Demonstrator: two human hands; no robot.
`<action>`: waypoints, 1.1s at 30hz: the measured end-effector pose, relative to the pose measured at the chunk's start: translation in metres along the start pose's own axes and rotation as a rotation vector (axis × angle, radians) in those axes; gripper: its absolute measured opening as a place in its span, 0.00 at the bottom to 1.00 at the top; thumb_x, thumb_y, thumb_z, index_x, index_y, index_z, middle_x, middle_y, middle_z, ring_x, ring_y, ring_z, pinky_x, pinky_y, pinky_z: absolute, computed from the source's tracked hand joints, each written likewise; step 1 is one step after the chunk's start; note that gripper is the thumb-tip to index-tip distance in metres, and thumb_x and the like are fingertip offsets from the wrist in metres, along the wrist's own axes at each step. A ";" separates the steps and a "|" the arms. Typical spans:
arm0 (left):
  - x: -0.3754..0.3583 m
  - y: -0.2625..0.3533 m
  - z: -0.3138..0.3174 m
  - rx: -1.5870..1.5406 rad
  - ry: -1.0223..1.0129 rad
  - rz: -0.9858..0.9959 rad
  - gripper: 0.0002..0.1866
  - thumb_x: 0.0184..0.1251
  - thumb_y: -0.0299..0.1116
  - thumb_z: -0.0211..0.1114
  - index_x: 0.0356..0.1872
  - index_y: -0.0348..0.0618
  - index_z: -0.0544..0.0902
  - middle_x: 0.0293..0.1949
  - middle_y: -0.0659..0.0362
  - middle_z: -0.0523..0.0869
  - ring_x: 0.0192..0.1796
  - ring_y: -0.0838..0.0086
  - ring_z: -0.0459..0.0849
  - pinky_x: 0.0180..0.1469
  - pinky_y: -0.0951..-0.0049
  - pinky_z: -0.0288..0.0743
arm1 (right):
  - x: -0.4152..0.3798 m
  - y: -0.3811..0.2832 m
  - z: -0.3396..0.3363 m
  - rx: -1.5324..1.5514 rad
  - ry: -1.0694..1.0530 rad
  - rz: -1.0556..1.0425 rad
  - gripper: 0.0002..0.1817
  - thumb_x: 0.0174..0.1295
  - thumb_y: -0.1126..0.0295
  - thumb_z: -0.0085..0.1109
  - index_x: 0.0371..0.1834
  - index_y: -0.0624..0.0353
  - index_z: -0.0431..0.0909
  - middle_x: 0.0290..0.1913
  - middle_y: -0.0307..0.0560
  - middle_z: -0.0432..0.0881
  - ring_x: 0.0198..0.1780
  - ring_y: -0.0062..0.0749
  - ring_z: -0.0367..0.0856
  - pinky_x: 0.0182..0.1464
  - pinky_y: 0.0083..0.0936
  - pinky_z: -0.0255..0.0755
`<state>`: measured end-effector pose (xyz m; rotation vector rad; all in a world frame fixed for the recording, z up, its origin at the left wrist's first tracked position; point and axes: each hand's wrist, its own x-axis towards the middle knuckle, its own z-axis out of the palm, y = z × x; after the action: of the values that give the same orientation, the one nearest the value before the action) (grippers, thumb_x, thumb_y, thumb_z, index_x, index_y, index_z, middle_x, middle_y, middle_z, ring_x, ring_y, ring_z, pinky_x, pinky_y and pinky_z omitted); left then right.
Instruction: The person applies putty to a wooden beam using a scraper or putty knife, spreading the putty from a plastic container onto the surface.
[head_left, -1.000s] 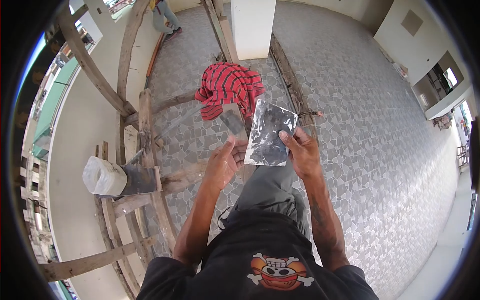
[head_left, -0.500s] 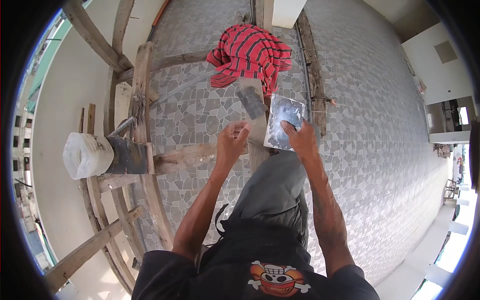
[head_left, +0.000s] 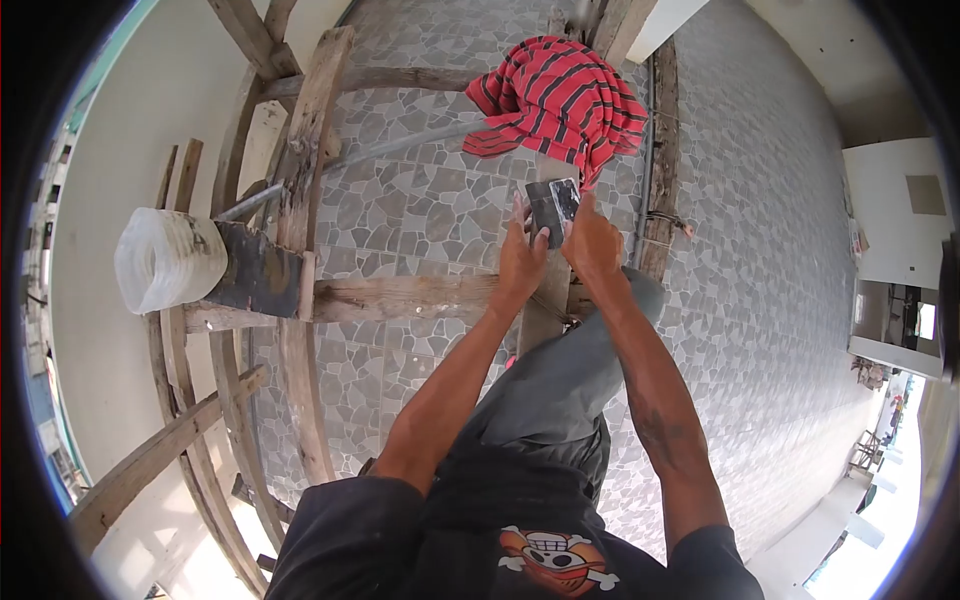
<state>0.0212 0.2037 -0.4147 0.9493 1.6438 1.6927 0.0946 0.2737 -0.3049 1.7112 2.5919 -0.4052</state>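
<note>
My left hand has its fingers and thumb closed on a dark flat piece above the wooden plank. Right beside it is a smaller-looking dark panel with white smears and a pale edge, held in my right hand, whose fingers are bent around its near side. The two flat pieces overlap or touch; which lies on top is hard to tell. Just beyond them, a red cloth with black stripes is heaped over the far end of the plank.
Wooden scaffold posts and a crossbeam stand at the left. A translucent plastic container sits there beside a dark sheet. A rough timber runs along the patterned tile floor.
My left hand, empty before, has moved forward and taken hold of the dark piece that lay on the plank. My right hand has brought the smeared panel against it, turned more edge-on. The view has shifted.
</note>
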 end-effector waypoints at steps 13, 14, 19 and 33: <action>0.000 0.012 -0.004 0.284 -0.031 0.148 0.33 0.67 0.25 0.57 0.72 0.32 0.56 0.70 0.42 0.65 0.68 0.50 0.68 0.66 0.62 0.66 | 0.019 -0.002 -0.001 -0.056 -0.024 -0.105 0.25 0.59 0.69 0.58 0.54 0.72 0.61 0.29 0.62 0.84 0.33 0.57 0.85 0.38 0.45 0.78; 0.001 0.011 -0.004 0.284 -0.034 0.161 0.33 0.67 0.25 0.57 0.72 0.32 0.56 0.69 0.42 0.65 0.68 0.49 0.68 0.66 0.62 0.66 | 0.006 0.001 -0.002 -0.064 -0.034 -0.102 0.24 0.59 0.69 0.58 0.53 0.72 0.61 0.29 0.62 0.84 0.33 0.57 0.85 0.38 0.45 0.78; 0.000 0.010 -0.005 0.219 -0.052 0.104 0.31 0.68 0.25 0.55 0.71 0.30 0.57 0.70 0.40 0.64 0.71 0.50 0.64 0.71 0.63 0.59 | 0.013 -0.001 0.003 -0.078 -0.023 -0.104 0.23 0.59 0.68 0.60 0.51 0.69 0.62 0.30 0.64 0.83 0.34 0.58 0.85 0.39 0.47 0.78; -0.002 0.009 -0.004 0.233 -0.080 0.091 0.33 0.70 0.28 0.54 0.73 0.33 0.55 0.70 0.42 0.63 0.71 0.51 0.64 0.69 0.64 0.61 | 0.042 -0.012 0.001 -0.106 -0.002 -0.108 0.22 0.61 0.66 0.58 0.51 0.68 0.62 0.31 0.63 0.84 0.35 0.58 0.85 0.40 0.49 0.77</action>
<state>0.0199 0.1993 -0.4062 1.2032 1.7961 1.5215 0.0667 0.3073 -0.3101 1.5427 2.6597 -0.2654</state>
